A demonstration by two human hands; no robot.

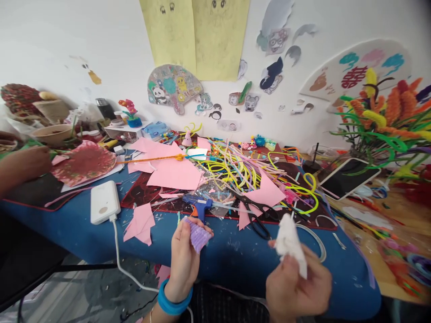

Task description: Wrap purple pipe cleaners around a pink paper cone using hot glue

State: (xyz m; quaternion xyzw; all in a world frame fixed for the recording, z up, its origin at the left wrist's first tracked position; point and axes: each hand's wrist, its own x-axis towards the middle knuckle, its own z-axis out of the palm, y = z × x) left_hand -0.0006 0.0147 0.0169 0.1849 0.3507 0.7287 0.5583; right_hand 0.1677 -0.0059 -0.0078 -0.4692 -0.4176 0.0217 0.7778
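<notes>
Between the fingers and thumb of my left hand (186,249) is a small purple ridged fuzzy piece (199,236), held just over the front of the table. A blue band is around that wrist. My right hand (298,285), slightly blurred, pinches a crumpled white tissue (290,240) and is apart from the left. Just behind my left hand lies a blue glue gun (199,205). Black-handled scissors (257,215) rest between the two hands, partly beneath a pink paper scrap (266,190).
Yellow and pink pipe cleaners (235,163) are heaped mid-table among pink paper sheets (173,172). A white power bank (104,202) with a cable stands left. A tablet (350,178) leans at the right. Another person's hand (28,161) is by a round red-patterned piece (85,161).
</notes>
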